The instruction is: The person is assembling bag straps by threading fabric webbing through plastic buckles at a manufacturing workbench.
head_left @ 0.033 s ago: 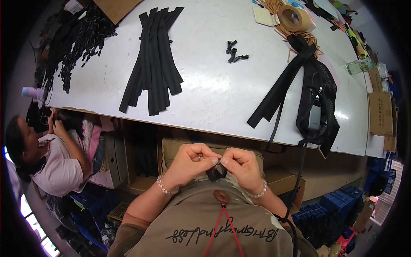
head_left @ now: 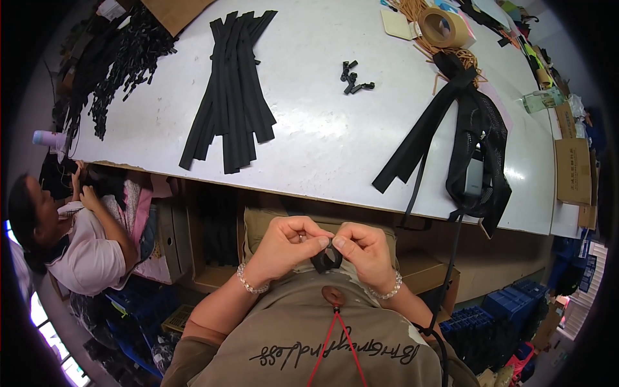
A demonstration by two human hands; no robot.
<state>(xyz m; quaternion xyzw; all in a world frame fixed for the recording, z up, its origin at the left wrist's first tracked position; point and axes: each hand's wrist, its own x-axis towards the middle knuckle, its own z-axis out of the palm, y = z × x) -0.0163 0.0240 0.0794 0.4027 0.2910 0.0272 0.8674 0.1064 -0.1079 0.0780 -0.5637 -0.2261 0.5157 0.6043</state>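
Just in front of my body, below the table's front edge, a small loop of black strap hangs between my two hands. My left hand is closed, its thumb and forefinger pinching the top of the loop. From the other side my right hand pinches the same spot, thumb against forefinger. The fingertips of both hands nearly meet and cover the join of the strap. Beyond them on the table lies a bundle of flat black straps. A few small black pieces lie farther back.
The white table spans the view ahead. At its right are a black mesh item with straps, a tape roll and a bottle. Black cords pile up at far left. A co-worker sits at left. Blue crates stand lower right.
My hands and the strap loop have not visibly moved. At the left, the co-worker's hands have shifted slightly.
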